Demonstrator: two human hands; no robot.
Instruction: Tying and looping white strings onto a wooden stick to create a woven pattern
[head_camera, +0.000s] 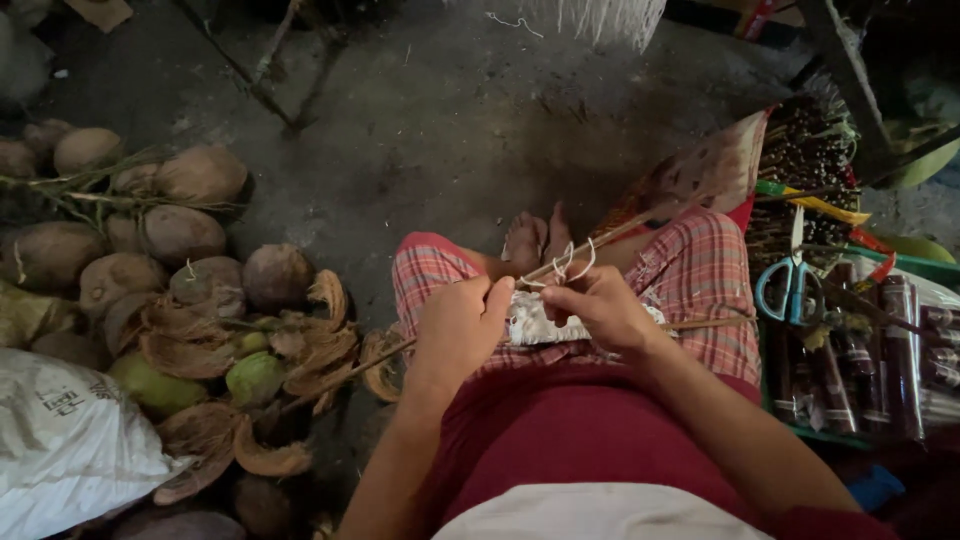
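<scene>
Looking down from your head, your left hand (462, 325) and right hand (597, 308) both close on a white woven bundle (533, 322) over your lap, white string (570, 262) looping just above. Coconut husks (200, 300) lie left, blue-handled scissors (792, 285) right.

The white sack (60, 440) is cut off at the left edge; the left hand (458, 330) hides part of the white-wrapped bundle (535, 322).
</scene>
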